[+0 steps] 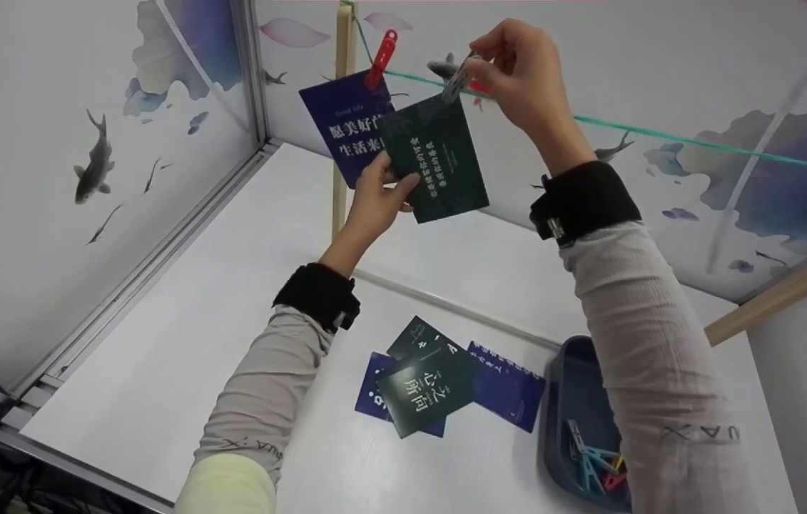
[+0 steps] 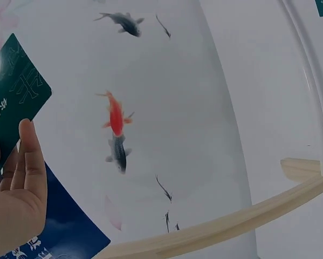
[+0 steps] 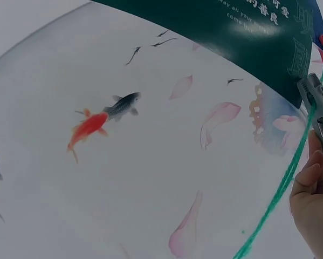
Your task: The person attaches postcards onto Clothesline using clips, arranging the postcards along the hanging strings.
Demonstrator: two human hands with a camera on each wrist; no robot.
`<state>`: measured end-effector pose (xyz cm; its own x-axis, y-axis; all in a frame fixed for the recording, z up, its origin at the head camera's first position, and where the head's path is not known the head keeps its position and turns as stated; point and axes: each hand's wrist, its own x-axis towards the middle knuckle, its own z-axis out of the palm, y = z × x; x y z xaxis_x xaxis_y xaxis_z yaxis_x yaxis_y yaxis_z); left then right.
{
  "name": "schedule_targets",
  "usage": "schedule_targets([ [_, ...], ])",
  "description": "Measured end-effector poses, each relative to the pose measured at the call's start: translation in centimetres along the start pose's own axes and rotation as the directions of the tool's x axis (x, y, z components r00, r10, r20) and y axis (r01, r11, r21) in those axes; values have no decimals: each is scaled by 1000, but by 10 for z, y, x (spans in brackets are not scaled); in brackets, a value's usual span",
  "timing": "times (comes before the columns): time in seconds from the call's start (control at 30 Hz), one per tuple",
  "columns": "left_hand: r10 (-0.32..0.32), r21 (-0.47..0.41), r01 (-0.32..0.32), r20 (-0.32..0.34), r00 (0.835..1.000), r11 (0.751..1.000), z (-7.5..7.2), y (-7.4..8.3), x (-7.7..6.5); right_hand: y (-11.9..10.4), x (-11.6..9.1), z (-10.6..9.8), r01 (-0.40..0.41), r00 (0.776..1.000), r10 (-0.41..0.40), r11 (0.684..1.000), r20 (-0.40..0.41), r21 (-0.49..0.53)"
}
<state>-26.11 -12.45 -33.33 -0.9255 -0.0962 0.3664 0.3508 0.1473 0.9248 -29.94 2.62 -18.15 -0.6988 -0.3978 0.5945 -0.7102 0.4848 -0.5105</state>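
Note:
My left hand point(image 1: 373, 200) pinches a dark green card point(image 1: 449, 164) with white lettering by its lower left edge, thumb in front. At the card's top edge, my right hand point(image 1: 528, 78) pinches a grey clothespin point(image 1: 456, 84) between thumb and fingers. In the right wrist view the clothespin point(image 3: 317, 102) meets the card's corner point(image 3: 296, 86), and the green string point(image 3: 280, 199) runs right at it; how far it grips both is unclear. Just left, a blue card point(image 1: 342, 118) hangs from the string by a red clothespin point(image 1: 382, 58), partly behind the green card.
A wooden post point(image 1: 339, 214) stands at the left end of the string, and a wooden bar point(image 1: 788, 293) slants at the right. Below, several green and blue cards point(image 1: 428, 385) overlap on the white table point(image 1: 332, 442). Beside them, a dark blue bin point(image 1: 556, 428) holds coloured clothespins point(image 1: 592, 464).

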Motion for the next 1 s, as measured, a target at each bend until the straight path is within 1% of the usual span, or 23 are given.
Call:
schedule_targets([
  [0.1,-10,-13,10,-11,1000,1000,2,0,-1,-1,1,-4,18,999,-17,1000,-51,19],
  [0.2,-9,-18,8,-17,1000,1000,3,2,-1,-2,3,-5,36,999,-35,999,-42,16],
  [0.27,2,-20,-3,-18,1000,1000,3,3,1,-2,3,-6,26,999,-26,1000,-24,14],
  [0.4,10,-18,-10,-14,1000,1000,6,5,4,0,4,-7,-38,999,38,999,12,15],
  [0.53,-16,-35,16,3,1000,999,11,2,5,2,4,-8,-120,991,119,993,62,-3],
  [0.67,-62,-48,62,2,998,997,17,-3,7,1,3,-8,-149,980,158,985,119,-87],
  [0.77,-111,-39,110,-12,994,993,22,-7,6,1,0,-5,-160,974,180,977,139,-144],
  [0.9,-188,-19,188,-31,982,982,27,-17,2,0,-5,0,-200,966,221,968,136,-153],
  [1.0,-239,-38,237,-38,970,971,31,-27,-2,0,-11,2,-196,971,213,970,111,-144],
])
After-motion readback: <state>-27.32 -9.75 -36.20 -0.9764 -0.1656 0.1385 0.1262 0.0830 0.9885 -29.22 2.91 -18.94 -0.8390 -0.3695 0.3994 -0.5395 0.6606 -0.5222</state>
